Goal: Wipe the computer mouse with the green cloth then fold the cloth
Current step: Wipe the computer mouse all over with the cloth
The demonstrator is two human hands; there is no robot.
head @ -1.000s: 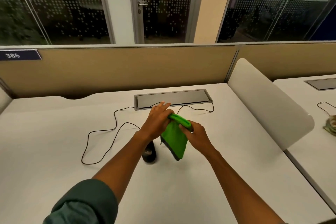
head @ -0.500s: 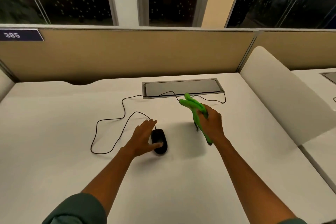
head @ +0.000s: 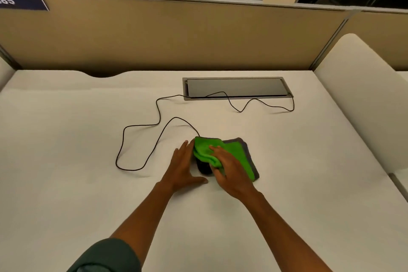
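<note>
At desk centre, my right hand now presses the green cloth onto the mouse, left hand spread flat at nine o'clock, so wiping has begun.

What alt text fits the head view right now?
The right hand presses the green cloth over the black mouse while the left hand rests flat beside it on the white desk. The mouse cable loops leftward.

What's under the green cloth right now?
The black mouse: only its near end shows below the green cloth; the rest is covered. Its cable runs in under the cloth's far edge. The right hand presses on top; the left hand rests beside it.
</note>
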